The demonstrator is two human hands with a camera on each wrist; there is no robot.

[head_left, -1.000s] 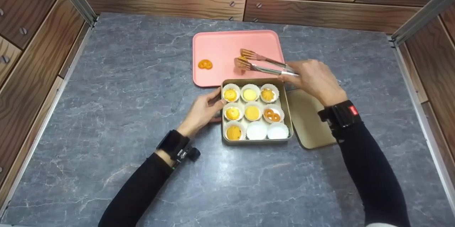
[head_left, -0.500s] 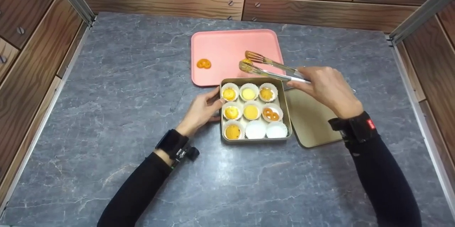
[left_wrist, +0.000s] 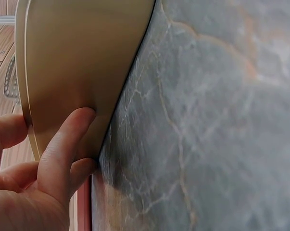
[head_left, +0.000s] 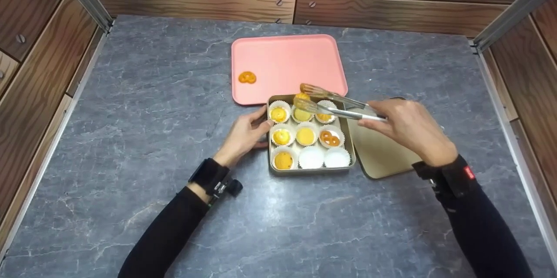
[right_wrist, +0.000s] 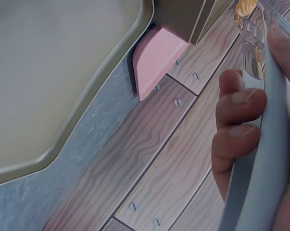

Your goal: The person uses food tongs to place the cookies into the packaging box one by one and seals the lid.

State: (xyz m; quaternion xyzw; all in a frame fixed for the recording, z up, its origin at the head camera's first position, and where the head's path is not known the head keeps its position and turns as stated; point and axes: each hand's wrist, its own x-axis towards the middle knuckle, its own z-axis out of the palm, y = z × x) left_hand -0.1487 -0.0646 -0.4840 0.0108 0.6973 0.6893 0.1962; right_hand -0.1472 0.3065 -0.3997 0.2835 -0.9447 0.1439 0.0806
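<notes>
My right hand [head_left: 409, 125] grips metal tongs [head_left: 348, 114] with pale handles. Their tips hold a golden ridged cookie [head_left: 301, 96] above the back row of a gold tin box [head_left: 313, 171]; in the right wrist view the cookie [right_wrist: 245, 8] sits at the top edge. White paper cups fill the box. Most hold yellow or golden cookies, and one has a pretzel-shaped cookie [head_left: 329, 138]. Two front cups [head_left: 311, 157] show white paper inside. Against the box's left wall rests my left hand [head_left: 241, 136]; in the left wrist view its fingertips press the wall [left_wrist: 87, 57].
Behind the box lies a pink tray [head_left: 283, 58] with one pretzel-shaped cookie [head_left: 247, 77] at its left. The gold lid [head_left: 380, 152] lies right of the box, partly under my right hand. Wood-patterned panels [head_left: 196, 1] surround the grey marbled table [head_left: 174, 73].
The tongs have lifted the ridged cookie off the pink tray and carried it toward me, over the box. My right hand has moved down and right; my left hand stays at the box.
</notes>
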